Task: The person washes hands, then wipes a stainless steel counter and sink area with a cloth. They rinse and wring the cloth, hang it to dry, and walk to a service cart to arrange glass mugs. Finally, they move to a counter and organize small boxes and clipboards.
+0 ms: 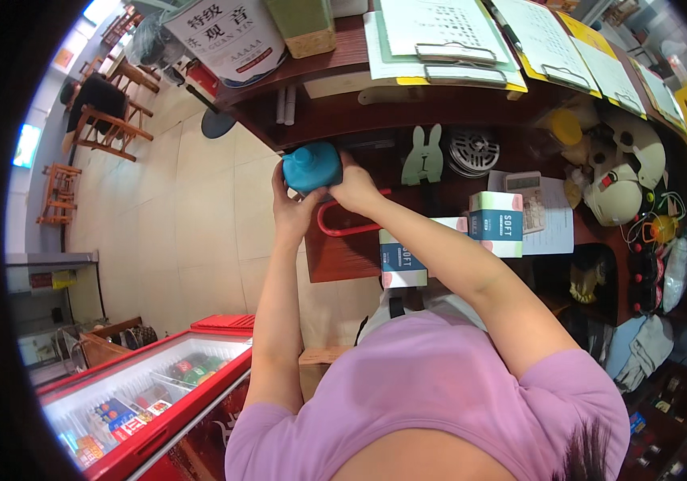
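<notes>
A blue bottle-like container [314, 169] with a rounded knob on top is between my two hands, over the left end of the dark wooden counter. My left hand [291, 210] wraps its left side, with the thumb along the front. Against its right side lies my right hand [356, 185], whose fingertips are partly hidden behind it. A red looped band [343, 231] lies on the counter just below. To the right stand a pale green rabbit-shaped holder [424, 157] and a stack of slotted metal discs [474, 151].
Two tissue packs [495, 223] [403, 258] sit near my right forearm, beside a calculator [524, 195]. A helmet [617, 195] lies further right. Clipboards [451, 36] and a large tin [229, 39] occupy the upper shelf. A red chest freezer [199, 355] stands at lower left.
</notes>
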Tool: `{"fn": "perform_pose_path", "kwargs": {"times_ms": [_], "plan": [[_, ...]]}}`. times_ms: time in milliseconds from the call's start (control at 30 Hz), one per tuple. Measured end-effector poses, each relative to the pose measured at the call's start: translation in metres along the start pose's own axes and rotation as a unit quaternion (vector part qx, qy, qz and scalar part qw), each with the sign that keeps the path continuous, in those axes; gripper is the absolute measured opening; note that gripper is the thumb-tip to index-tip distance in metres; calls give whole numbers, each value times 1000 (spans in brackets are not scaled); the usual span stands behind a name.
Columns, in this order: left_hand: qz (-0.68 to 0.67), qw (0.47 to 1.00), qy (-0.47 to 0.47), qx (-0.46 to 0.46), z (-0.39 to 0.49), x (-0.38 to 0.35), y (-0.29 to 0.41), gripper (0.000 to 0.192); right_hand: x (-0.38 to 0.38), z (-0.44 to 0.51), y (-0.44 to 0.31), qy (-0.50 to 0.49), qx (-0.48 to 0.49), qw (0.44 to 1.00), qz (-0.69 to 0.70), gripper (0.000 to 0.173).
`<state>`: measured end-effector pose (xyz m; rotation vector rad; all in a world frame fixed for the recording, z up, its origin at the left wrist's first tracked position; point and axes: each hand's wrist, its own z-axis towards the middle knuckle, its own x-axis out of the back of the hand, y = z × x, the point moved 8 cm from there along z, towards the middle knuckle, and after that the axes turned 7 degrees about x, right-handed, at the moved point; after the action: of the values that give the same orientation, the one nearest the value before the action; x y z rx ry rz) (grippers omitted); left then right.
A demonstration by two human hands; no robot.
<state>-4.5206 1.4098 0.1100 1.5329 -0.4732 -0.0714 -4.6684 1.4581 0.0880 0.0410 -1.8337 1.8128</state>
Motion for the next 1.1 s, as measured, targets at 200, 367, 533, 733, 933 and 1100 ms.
{"fn": "perform_pose_path", "kwargs": {"times_ms": [200,367,533,733,933,1100], "plan": [[-24,998,-59,4,10,18,-4,93,-10,1,-9,-106,-8,994,2,79],[10,999,-48,14,9,24,-11,94,42,-41,-33,-142,90,983,-77,58],[190,963,102,163,-39,32,-50,76,168,-65,-16,8,-33,976,-214,45],[285,955,-66,54,-82,-41,-73,35,236,-92,-8,88,-97,985,-110,40],[421,901,-82,-70,-77,-69,-60,22,273,-147,-9,119,-35,955,-268,49],[358,930,-73,-36,-82,-72,-49,30,261,-189,27,111,-115,950,-268,96]]}}
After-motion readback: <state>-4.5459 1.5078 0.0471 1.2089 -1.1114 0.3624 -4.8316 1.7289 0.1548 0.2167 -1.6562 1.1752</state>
